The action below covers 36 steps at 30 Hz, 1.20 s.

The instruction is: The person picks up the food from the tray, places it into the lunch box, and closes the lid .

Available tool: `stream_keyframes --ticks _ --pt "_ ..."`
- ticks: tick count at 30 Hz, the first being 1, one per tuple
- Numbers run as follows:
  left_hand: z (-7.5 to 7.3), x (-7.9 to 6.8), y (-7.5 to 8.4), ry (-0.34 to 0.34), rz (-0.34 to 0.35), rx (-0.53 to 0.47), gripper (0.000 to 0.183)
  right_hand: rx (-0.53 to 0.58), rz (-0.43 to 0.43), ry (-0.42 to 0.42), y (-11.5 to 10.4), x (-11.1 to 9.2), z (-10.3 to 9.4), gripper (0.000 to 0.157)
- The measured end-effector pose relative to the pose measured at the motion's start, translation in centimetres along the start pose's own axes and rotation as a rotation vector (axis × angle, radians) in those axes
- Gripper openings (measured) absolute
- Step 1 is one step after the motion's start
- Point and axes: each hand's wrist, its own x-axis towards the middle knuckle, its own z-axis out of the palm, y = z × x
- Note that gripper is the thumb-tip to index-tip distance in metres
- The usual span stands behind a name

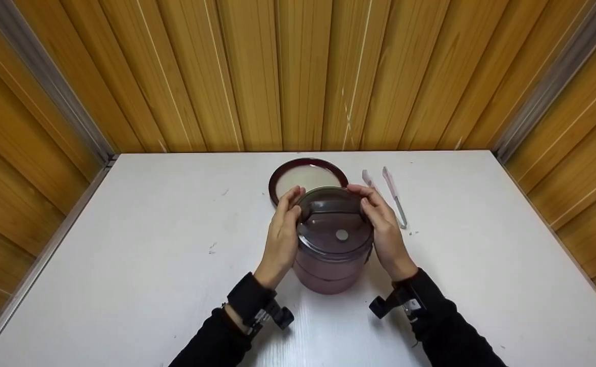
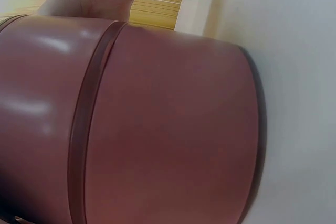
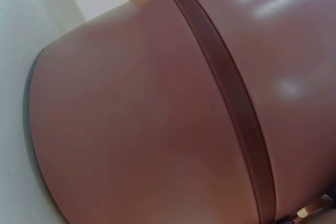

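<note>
A pink two-tier lunch box (image 1: 328,275) stands upright on the white table, topped by a dark see-through lid (image 1: 328,242) with a carrying handle and a pale round button. My left hand (image 1: 281,237) holds it by the left side, thumb and fingertips at the lid's edge. On the opposite side, my right hand (image 1: 387,229) grips the lid's edge the same way. Both wrist views are filled by the lunch box's pink wall (image 2: 173,124), crossed by a darker band (image 3: 231,87) between its tiers. In those views, most of each hand's fingers is hidden.
Behind the lunch box lies a plate (image 1: 282,173) with a dark red rim, partly covered by the lid and left hand. Tongs (image 1: 396,196) with pale pink tips lie behind the right hand. A wood-patterned wall (image 1: 303,76) closes off the table's back edge.
</note>
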Motion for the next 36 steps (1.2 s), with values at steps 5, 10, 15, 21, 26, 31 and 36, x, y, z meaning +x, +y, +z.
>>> stream_keyframes --ticks 5,10,15,21,26,31,36 --pt "0.0 -0.1 0.1 0.001 0.008 -0.02 0.047 0.021 -0.008 -0.008 0.1 0.0 0.2 0.038" --pt "0.1 -0.1 0.1 0.025 0.024 -0.031 0.046 0.034 -0.017 -0.005 0.3 0.1 0.3 0.037" --pt "0.1 -0.1 -0.1 0.06 0.05 0.003 0.044 0.031 -0.022 0.004 0.4 -0.1 0.5 0.037" --pt "0.2 -0.2 -0.2 0.07 0.066 -0.022 0.043 0.043 -0.03 0.015 0.4 -0.1 0.8 0.036" --pt "0.2 -0.3 -0.3 0.08 0.061 -0.043 0.042 0.063 -0.033 0.019 0.4 -0.1 1.0 0.036" --pt "0.3 -0.4 -0.2 0.093 0.063 -0.065 0.041 0.09 -0.025 0.017 0.4 -0.2 1.1 0.036" --pt "0.4 -0.4 -0.2 0.091 0.083 -0.085 0.041 0.122 -0.026 0.009 0.3 -0.2 1.0 0.036"
